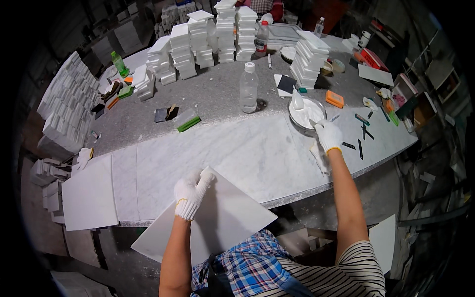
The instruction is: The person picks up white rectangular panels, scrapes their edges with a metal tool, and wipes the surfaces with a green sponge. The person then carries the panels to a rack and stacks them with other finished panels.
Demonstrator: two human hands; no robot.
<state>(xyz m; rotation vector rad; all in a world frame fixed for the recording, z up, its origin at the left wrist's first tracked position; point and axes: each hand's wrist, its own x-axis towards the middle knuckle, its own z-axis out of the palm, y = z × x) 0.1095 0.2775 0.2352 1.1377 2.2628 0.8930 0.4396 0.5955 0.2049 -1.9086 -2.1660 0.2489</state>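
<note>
In a white knit glove, my left hand (193, 190) is closed over the far corner of a large square white tile (232, 208). The tile tilts against the table edge in front of my body. My right hand (328, 134), gloved alike, is closed on a thin spatula-like tool (311, 122) at the near rim of a round bowl (293, 119) of white paste. Its dark tip reaches into the bowl; the grip is mostly hidden by my fingers. A white scoop-like piece (297, 100) leans in the bowl. Beside my right wrist lies a crumpled white cloth (319, 157).
Stacks of white tiles (309, 59) stand at the back and left. A clear bottle (249, 89) stands mid-table. Right of the bowl are an orange box (334, 99) and several dark strips (360, 149). Another tile (89, 193) overhangs the left edge. A person (264, 7) is across the table.
</note>
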